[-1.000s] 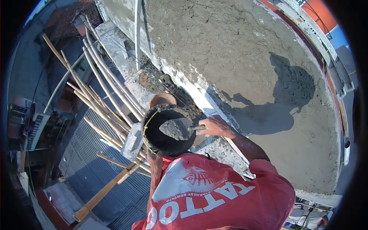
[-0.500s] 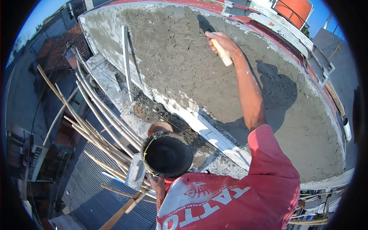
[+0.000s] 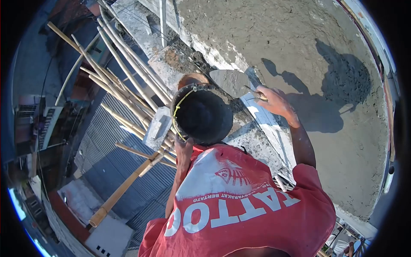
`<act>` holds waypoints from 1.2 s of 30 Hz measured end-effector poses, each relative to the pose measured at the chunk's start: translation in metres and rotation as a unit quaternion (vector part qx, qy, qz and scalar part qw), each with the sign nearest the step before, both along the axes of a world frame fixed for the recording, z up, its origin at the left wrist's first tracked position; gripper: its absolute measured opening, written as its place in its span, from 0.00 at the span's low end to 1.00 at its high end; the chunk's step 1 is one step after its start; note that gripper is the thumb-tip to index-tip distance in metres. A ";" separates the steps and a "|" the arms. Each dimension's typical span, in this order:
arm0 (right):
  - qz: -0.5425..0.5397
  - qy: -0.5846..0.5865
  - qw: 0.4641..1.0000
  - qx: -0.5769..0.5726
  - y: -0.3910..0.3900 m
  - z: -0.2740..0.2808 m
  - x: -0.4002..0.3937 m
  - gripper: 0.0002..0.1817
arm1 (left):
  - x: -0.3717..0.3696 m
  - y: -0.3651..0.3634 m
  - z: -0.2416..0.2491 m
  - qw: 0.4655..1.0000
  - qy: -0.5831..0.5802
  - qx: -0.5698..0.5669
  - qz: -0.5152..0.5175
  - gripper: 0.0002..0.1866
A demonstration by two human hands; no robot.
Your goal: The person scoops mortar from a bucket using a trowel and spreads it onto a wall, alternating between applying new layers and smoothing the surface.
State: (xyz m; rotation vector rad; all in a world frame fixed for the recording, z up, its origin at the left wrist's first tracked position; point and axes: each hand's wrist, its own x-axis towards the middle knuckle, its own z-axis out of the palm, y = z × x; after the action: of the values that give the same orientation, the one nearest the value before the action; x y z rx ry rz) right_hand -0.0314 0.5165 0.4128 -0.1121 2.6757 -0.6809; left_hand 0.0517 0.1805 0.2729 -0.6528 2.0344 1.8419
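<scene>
My right hand point(image 3: 274, 102) is closed round the handle of a trowel point(image 3: 230, 82), whose flat grey blade lies above the far rim of a black bucket point(image 3: 223, 130). My left hand point(image 3: 184, 147) grips the near left edge of that bucket, where a yellow cord handle point(image 3: 176, 121) runs along the rim. The bucket's inside is dark and its bottom is in shadow. To the right stands a wall with wet grey mortar point(image 3: 295, 38) spread over it, rough in places. Shadows of my head, arm and trowel fall on the mortar.
Behind the bucket is a brown round container point(image 3: 192, 79). A pale ledge point(image 3: 252, 141) runs along the wall's foot, with an upright white strip point(image 3: 163, 21) farther off. Bamboo poles point(image 3: 124, 64) stick out at left, above a corrugated roof point(image 3: 100, 141) far below.
My right hand has come down from high on the wall to beside the bucket, bringing the trowel. The view has tilted downward; my left hand keeps its hold on the bucket.
</scene>
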 end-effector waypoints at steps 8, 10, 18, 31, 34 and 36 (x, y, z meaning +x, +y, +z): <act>0.231 0.076 0.953 0.182 -0.105 -0.215 0.042 0.11 | 0.015 0.014 -0.002 0.995 0.016 -0.093 -0.044 0.27; 0.251 0.026 0.964 0.085 -0.109 -0.213 0.058 0.12 | 0.024 0.013 -0.002 0.995 0.018 -0.095 -0.038 0.26; 0.163 -0.028 0.986 0.001 -0.066 -0.167 0.054 0.15 | 0.027 0.009 0.001 0.998 0.050 -0.024 0.018 0.23; -0.048 0.055 0.948 -0.311 -0.033 0.133 -0.137 0.16 | 0.004 -0.018 -0.046 0.996 0.073 0.021 0.040 0.29; -0.054 0.058 0.898 -0.433 -0.013 0.167 -0.204 0.17 | -0.001 -0.019 -0.053 0.996 0.072 0.013 0.043 0.28; -0.111 0.086 0.884 -0.446 0.010 0.176 -0.246 0.15 | -0.003 -0.017 -0.051 0.993 0.100 0.029 0.055 0.27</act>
State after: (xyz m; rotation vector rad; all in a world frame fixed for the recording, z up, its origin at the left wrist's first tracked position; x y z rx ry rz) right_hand -0.2774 0.5264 0.5883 -0.1054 2.3090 -2.0078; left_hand 0.0484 0.1635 0.2222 -0.5963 2.0965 2.0962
